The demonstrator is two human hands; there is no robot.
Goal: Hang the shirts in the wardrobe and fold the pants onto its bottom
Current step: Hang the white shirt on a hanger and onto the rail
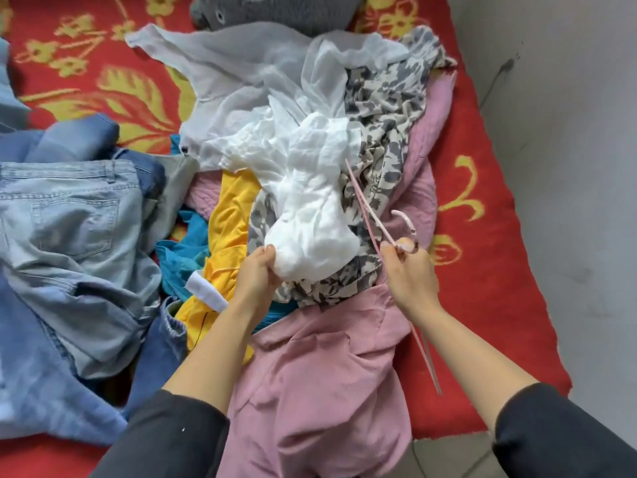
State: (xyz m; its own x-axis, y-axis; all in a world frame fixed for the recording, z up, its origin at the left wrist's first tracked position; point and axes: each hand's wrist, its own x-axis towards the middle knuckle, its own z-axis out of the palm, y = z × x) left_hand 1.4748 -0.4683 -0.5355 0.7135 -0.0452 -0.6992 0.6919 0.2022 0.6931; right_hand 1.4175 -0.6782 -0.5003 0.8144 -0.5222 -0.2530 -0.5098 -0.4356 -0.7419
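A heap of clothes lies on a red bed. My left hand (256, 270) grips the near end of a white gauzy shirt (306, 215) that lies across a grey-and-cream patterned shirt (382, 108). My right hand (408, 267) holds a thin pink wire hanger (365, 208) near its hook, just right of the white shirt. A pink shirt (324, 370) lies in front of me, under both forearms. A yellow shirt (229, 219) and a teal garment (182, 257) sit left of the white one. Light blue jeans (69, 229) and darker jeans (79, 136) are piled at the left.
The red blanket with yellow flowers (482, 270) covers the bed. A grey knitted item (275, 12) lies at the far edge. A sheer pale grey garment (224, 63) spreads behind the pile. A grey wall (568, 132) runs along the right side of the bed.
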